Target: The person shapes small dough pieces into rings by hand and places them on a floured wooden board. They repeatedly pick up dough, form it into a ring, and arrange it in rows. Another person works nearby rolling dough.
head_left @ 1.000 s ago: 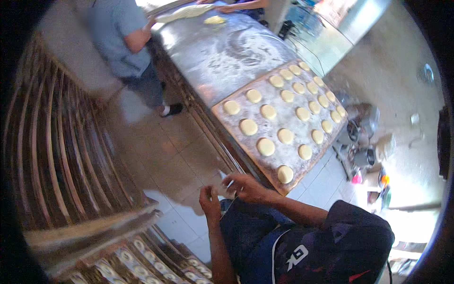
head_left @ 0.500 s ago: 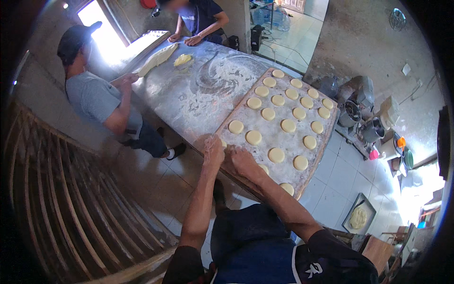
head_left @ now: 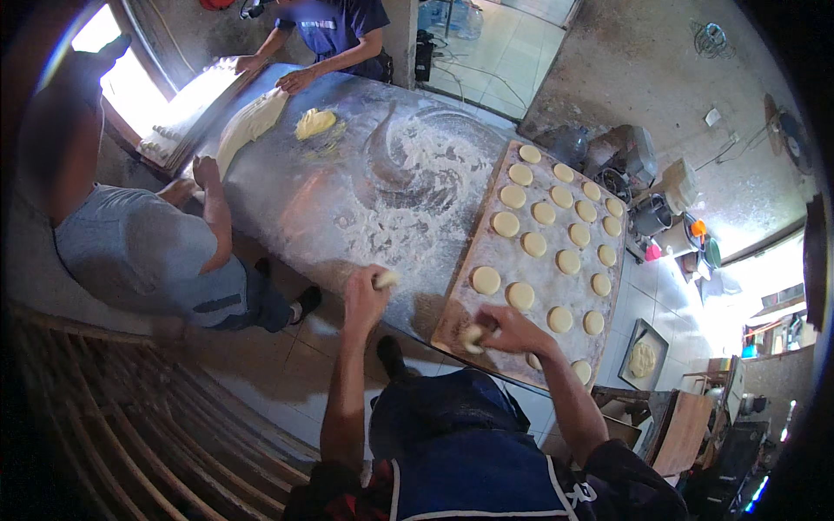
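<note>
Pinching a dough piece (head_left: 472,339) btwn thumb and fingers, the R hand (head_left: 506,331) hung over the board's (head_left: 508,260) near-left corner. The L hand (head_left: 365,300) curled round a second piece (head_left: 386,280), left of the board by the bench's (head_left: 287,174) near edge. Dough rounds (head_left: 520,296) sat apart in rough rows, prob. so they wouldn't stick; flour (head_left: 417,217) dusted the bench, prob. for the same reason. The R forearm part-hid one round, so clearance looked tight there. More room lay L of the board, twd the yellow lump (head_left: 314,123) and long dough sheet (head_left: 252,130).
</note>
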A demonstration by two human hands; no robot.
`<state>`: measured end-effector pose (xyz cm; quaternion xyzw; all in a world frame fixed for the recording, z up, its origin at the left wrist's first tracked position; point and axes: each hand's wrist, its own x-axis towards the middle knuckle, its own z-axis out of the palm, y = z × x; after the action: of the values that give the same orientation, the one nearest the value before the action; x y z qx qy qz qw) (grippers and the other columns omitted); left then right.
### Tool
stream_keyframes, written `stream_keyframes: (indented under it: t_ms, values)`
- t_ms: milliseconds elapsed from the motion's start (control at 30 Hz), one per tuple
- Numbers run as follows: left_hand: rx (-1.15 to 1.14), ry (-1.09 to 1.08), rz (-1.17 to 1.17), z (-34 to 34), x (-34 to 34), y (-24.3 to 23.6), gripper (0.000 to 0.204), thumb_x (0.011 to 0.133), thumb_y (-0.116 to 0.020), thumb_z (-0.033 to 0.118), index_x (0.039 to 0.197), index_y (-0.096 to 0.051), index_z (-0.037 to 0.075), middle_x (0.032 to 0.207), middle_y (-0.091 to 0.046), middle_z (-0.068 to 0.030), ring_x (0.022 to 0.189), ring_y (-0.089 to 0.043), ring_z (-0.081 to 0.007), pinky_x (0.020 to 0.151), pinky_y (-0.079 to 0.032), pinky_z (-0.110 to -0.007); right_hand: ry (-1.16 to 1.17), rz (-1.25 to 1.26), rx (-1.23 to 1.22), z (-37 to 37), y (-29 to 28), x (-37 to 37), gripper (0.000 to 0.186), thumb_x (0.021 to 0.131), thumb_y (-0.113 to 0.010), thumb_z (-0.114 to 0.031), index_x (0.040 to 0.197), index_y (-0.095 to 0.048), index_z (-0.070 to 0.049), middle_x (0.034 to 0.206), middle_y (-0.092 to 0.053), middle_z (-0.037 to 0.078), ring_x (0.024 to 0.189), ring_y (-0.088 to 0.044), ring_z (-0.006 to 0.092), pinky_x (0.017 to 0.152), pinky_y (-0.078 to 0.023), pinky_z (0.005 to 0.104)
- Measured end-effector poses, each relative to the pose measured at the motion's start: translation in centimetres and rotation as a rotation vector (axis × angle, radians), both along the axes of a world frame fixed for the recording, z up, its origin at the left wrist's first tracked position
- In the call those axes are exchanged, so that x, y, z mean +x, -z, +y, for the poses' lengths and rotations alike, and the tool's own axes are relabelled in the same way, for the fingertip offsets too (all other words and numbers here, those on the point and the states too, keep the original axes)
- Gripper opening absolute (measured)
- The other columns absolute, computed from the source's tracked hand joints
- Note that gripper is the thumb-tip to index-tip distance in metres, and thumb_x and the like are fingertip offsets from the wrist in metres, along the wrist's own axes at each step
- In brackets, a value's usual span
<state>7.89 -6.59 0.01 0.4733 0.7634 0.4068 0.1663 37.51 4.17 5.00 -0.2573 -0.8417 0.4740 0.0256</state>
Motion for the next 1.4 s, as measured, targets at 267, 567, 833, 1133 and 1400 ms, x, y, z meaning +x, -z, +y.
stream_keyframes:
  t_ms: [267, 567, 833, 1133, 1400]
  values:
    - [0.043, -0.093, 0.321, 3.1, -5.3, 2.5, 0.041, 0.075, -0.072, 0.007, 0.114, -0.061, 0.006, 0.107, -0.062, -0.0163, 0.103, -0.058, -0.0356, 0.092, -0.044, -0.043, 0.459, -0.065, 0.388, 2.8, 6.9, -19.3, 0.035, 0.071, -0.079, -0.019, 0.095, -0.06, -0.003, 0.085, -0.067, 0.016, 0.081, -0.066, 0.0321, 0.073, -0.052, 0.0433]
    - [0.143, -0.011, -0.324, 0.7, -0.5, 1.1, 0.031, 0.088, -0.065, 0.009, 0.117, -0.059, -0.001, 0.107, -0.064, -0.0149, 0.097, -0.063, -0.0271, 0.085, -0.05, -0.038, 0.524, 0.213, -0.192, 1.8, 6.4, -16.6, 0.038, 0.072, -0.079, -0.006, 0.099, -0.053, -0.003, 0.086, -0.066, 0.012, 0.08, -0.067, 0.0183, 0.071, -0.054, 0.0321]
    - [0.14, 0.121, -0.909, 0.8, 1.2, 0.8, 0.024, 0.096, -0.06, 0.009, 0.116, -0.056, -0.003, 0.102, -0.064, -0.0067, 0.091, -0.061, -0.0128, 0.078, -0.05, -0.028, 0.684, 0.276, -0.183, -2.3, 1.5, -16.1, 0.048, 0.075, -0.074, -0.004, 0.115, -0.047, -0.003, 0.083, -0.067, 0.011, 0.083, -0.068, 0.0189, 0.074, -0.054, 0.0318]
    - [0.341, 0.111, -1.684, 1.6, 3.1, 0.2, 0.036, 0.096, -0.05, 0.0, 0.128, -0.038, 0.012, 0.105, -0.056, -0.0069, 0.093, -0.062, -0.0172, 0.075, -0.055, -0.032, 0.445, 0.183, -0.342, -1.9, -1.8, -13.9, 0.048, 0.083, -0.063, -0.008, 0.127, -0.044, -0.003, 0.086, -0.061, 0.007, 0.077, -0.058, 0.0128, 0.068, -0.048, 0.0287]
    - [0.469, -0.068, -1.661, 4.9, 6.4, -1.6, 0.025, 0.086, -0.048, 0.013, 0.11, -0.045, 0.005, 0.099, -0.052, -0.0065, 0.087, -0.059, -0.018, 0.076, -0.053, -0.031, 0.842, 0.504, -0.506, -1.4, -0.5, -11.9, 0.033, 0.099, -0.045, -0.029, 0.093, -0.06, 0.0, 0.069, -0.056, 0.004, 0.064, -0.053, 0.0137, 0.057, -0.043, 0.0321]
